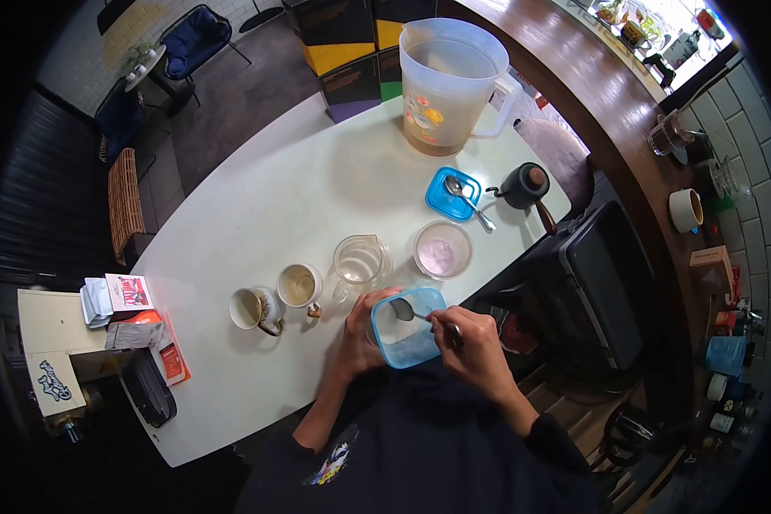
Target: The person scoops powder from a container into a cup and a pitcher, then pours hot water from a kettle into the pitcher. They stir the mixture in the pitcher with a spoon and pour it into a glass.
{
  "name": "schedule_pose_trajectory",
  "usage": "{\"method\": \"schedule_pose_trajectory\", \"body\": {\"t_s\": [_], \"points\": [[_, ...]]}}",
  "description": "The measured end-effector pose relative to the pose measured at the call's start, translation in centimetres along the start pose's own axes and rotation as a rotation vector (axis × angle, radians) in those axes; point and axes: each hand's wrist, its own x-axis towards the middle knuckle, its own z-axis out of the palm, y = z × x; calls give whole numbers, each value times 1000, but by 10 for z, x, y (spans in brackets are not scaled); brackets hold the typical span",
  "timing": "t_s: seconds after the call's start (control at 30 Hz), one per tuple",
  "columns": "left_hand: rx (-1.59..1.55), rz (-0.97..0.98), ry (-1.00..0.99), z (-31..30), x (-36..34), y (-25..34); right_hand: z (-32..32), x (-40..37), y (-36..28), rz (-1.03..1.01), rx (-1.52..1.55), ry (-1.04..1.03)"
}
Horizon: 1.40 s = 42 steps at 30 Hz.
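My left hand (361, 336) is wrapped round the side of a blue-rimmed plastic container (412, 347) with white contents. In my right hand (474, 343) is a metal spoon (403, 309), its bowl over the container's opening. Just beyond stands a clear glass jug (359, 262). To its right is a round plastic tub (443, 250) with pale pink powder inside. Two cups, a white cup (299, 286) and a patterned cup (255, 309), stand left of the jug. A second spoon (467, 201) lies across a blue lid (441, 199).
A large plastic pitcher (451, 90) with brownish liquid stands at the far side of the white table (231, 214). Right of the lid is a dark gooseneck kettle (523, 186). Boxes and papers (129, 293) sit at the left edge. A wooden counter (612, 94) curves along the right.
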Motion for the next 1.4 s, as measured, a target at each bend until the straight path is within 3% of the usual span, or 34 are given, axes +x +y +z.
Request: {"method": "schedule_pose_trajectory", "body": {"t_s": [0.2,0.33,0.5,0.87,1.4], "points": [[22,8,-12,0,1,1,-2,1,-5,114,62,16],[10,-17,-8,1,-3,-5,2,-2,6,82,50,52],[16,-112,7,0,-3,-1,-10,-3,-1,270,267,103],[37,-139,31,-1,-3,1,-20,-2,3,341,543,238],[18,-110,44,-1,-4,-1,-23,0,12,232,567,206]]}}
